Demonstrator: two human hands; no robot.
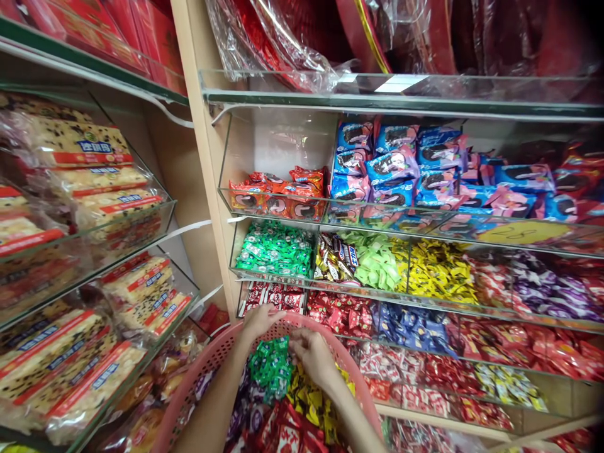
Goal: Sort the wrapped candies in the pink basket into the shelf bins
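A pink plastic basket [352, 352] with a perforated wall stands in front of the shelves, holding wrapped candies. In it lie green candies [272, 368], yellow ones [309, 396], red ones [283, 431] and purple ones [240, 402]. My left hand [259, 321] is at the basket's far rim with its fingers stretched out to the right; I see nothing in it. Inside the basket, my right hand [312, 353] is just right of the green pile and above the yellow candies. Its fingers are curled together, and anything between them is hidden.
Behind the basket, glass-fronted bins hold green candies [276, 251], yellow candies [441, 270] and blue-wrapped snacks [391, 167]. Packaged nougat-like bars [94, 358] fill angled shelves on the left. A wooden post [201, 138] divides the shelving. Red wrapped items [302, 38] sit on top.
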